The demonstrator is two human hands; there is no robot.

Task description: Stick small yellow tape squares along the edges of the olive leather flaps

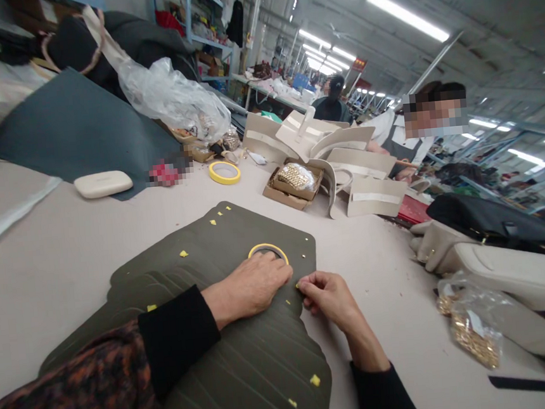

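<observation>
A large dark olive-green cut panel (250,225), looking like leather, lies flat on the table before me, dotted with small yellow tape pieces (315,379). Over its upper right part, my left hand (255,283) is closed on a roll of yellow tape (269,247), whose near side is hidden under the fingers. At the panel's right edge, my right hand (325,295) pinches a tiny bit of yellow tape (298,285) between thumb and forefinger. Only a sliver of that bit shows.
Behind the panel are another yellow tape roll (224,172), a white case (103,184) and a cardboard box (287,198) holding gold chain. Beige bag parts (377,195) stand beyond. Bagged gold hardware (475,339) and beige bags (511,266) lie right. A person (405,139) stands across the table.
</observation>
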